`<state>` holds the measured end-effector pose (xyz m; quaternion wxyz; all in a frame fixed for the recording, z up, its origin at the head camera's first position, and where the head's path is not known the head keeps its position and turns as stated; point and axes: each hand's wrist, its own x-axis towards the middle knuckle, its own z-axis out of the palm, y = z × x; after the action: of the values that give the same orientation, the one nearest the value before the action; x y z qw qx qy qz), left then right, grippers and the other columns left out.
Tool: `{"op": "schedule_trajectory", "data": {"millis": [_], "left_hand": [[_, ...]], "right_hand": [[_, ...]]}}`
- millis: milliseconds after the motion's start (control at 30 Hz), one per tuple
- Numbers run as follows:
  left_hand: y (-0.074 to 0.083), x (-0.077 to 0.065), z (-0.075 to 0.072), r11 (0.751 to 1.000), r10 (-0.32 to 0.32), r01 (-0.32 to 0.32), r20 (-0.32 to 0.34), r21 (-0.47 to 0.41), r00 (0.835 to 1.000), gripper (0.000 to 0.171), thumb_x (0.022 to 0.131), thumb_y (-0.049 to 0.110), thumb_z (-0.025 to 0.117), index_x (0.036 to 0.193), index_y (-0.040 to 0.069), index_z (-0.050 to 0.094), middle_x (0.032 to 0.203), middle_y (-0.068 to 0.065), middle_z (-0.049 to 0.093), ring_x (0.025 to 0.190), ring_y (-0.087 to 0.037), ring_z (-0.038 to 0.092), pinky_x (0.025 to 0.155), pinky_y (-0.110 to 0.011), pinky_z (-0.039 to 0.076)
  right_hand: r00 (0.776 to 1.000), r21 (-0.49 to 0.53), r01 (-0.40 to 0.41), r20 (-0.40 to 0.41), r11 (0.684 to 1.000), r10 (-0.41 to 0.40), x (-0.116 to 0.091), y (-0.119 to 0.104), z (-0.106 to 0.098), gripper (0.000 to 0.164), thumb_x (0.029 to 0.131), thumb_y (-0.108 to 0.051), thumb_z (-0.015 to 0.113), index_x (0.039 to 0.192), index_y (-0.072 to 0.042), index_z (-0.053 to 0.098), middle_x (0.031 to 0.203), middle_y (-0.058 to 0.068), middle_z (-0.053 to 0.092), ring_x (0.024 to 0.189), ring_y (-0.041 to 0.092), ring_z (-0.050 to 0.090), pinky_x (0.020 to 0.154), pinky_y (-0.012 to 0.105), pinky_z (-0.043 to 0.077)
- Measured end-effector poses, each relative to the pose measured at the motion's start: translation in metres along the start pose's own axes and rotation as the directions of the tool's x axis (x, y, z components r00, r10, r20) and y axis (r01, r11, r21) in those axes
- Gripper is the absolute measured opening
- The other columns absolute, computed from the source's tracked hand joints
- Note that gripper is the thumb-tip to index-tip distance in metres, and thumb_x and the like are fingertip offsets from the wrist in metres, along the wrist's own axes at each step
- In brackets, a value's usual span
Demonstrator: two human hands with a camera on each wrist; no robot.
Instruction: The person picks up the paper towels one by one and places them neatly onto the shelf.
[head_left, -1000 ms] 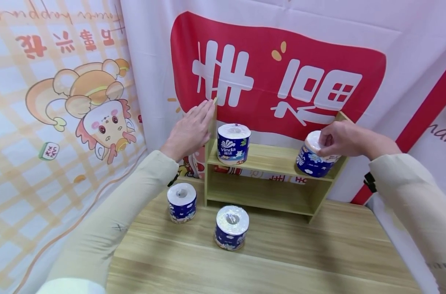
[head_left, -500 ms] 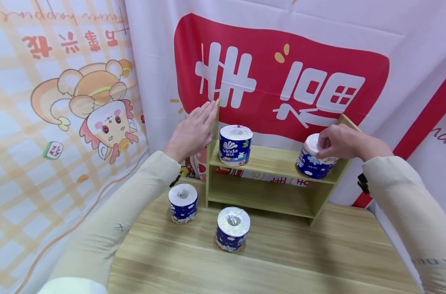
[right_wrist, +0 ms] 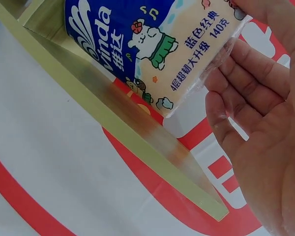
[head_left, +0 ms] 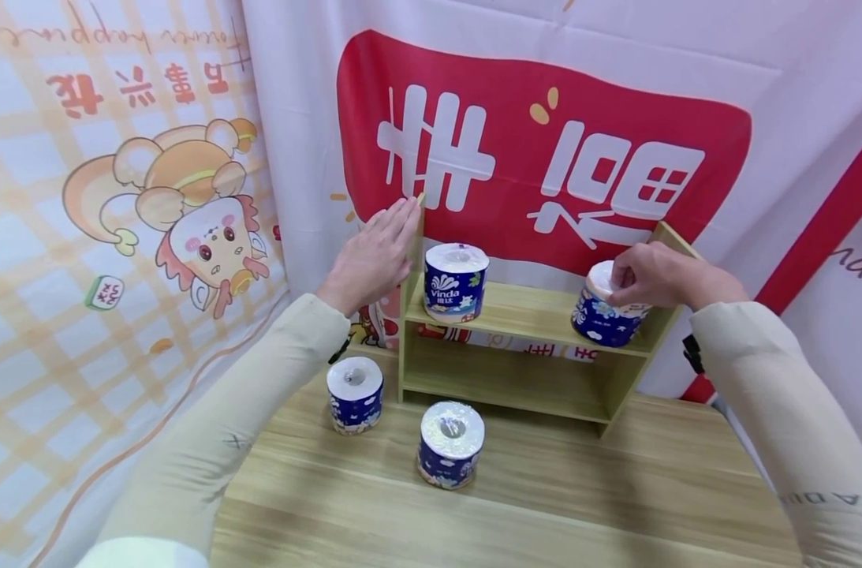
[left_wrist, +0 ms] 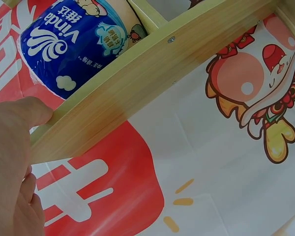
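My right hand [head_left: 661,276] grips a wrapped toilet roll [head_left: 606,322] by its top edge, at the right end of the upper board of a small wooden shelf [head_left: 519,305]. In the right wrist view, the fingers [right_wrist: 253,81] lie at the top of this blue and peach roll [right_wrist: 152,54]. At the shelf's other end, my left hand [head_left: 375,259] holds the top of the left side panel [left_wrist: 123,93], thumb on the roll side and fingers beyond it. Just inside that panel a second toilet roll [head_left: 455,290] stands upright, its Vinda label facing forward.
Two more wrapped rolls stand on the wooden table [head_left: 544,513]: one roll [head_left: 356,410] left of the shelf, another roll [head_left: 448,465] in front of it. The lower shelf board [head_left: 501,393] lies below. Printed cloth [head_left: 544,158] hangs close behind and at the left.
The view has shifted slightly. My right hand stays on its roll, with the wrist and forearm a little further left. The left hand keeps its place on the side panel.
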<state>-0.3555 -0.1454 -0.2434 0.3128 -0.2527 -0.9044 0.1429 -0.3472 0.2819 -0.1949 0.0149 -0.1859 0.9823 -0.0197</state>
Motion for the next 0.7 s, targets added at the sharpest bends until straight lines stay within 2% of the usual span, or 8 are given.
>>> {"op": "schedule_trajectory", "data": {"millis": [200, 433, 700], "left_hand": [[-0.0006, -0.0011, 0.0004, 1.0, 0.004, -0.004, -0.003, 0.004, 1.0, 0.087, 0.093, 0.034, 0.059, 0.155, 0.004, 0.006, 0.163, -0.015, 0.015, 0.151, -0.031, 0.016, 0.122, -0.041, 0.023], [-0.0005, -0.0018, 0.003, 1.0, 0.005, -0.005, -0.009, 0.009, 1.0, 0.086, 0.094, 0.035, 0.057, 0.155, 0.004, 0.005, 0.164, -0.014, 0.013, 0.152, -0.031, 0.016, 0.123, -0.041, 0.022], [-0.001, -0.0015, 0.0031, 1.0, 0.009, -0.008, -0.029, 0.017, 1.0, 0.083, 0.095, 0.033, 0.054, 0.155, 0.003, 0.006, 0.163, -0.015, 0.015, 0.151, -0.031, 0.019, 0.122, -0.041, 0.024]], "right_hand": [[1.0, -0.007, -0.012, 0.009, 1.0, 0.012, 0.0027, -0.0007, 0.0002, 0.036, 0.079, -0.039, 0.078, 0.1, -0.013, 0.067, 0.099, 0.004, 0.068, 0.091, 0.019, 0.06, 0.081, 0.043, 0.058], [1.0, -0.012, -0.002, 0.006, 1.0, 0.002, 0.0027, 0.0012, 0.002, 0.035, 0.081, -0.037, 0.076, 0.104, -0.011, 0.068, 0.098, 0.004, 0.069, 0.089, 0.019, 0.06, 0.08, 0.042, 0.058], [1.0, -0.023, -0.008, -0.011, 1.0, 0.008, 0.0023, 0.0015, 0.0028, 0.043, 0.08, -0.04, 0.077, 0.111, -0.011, 0.07, 0.105, 0.007, 0.071, 0.093, 0.02, 0.062, 0.082, 0.045, 0.059]]}}
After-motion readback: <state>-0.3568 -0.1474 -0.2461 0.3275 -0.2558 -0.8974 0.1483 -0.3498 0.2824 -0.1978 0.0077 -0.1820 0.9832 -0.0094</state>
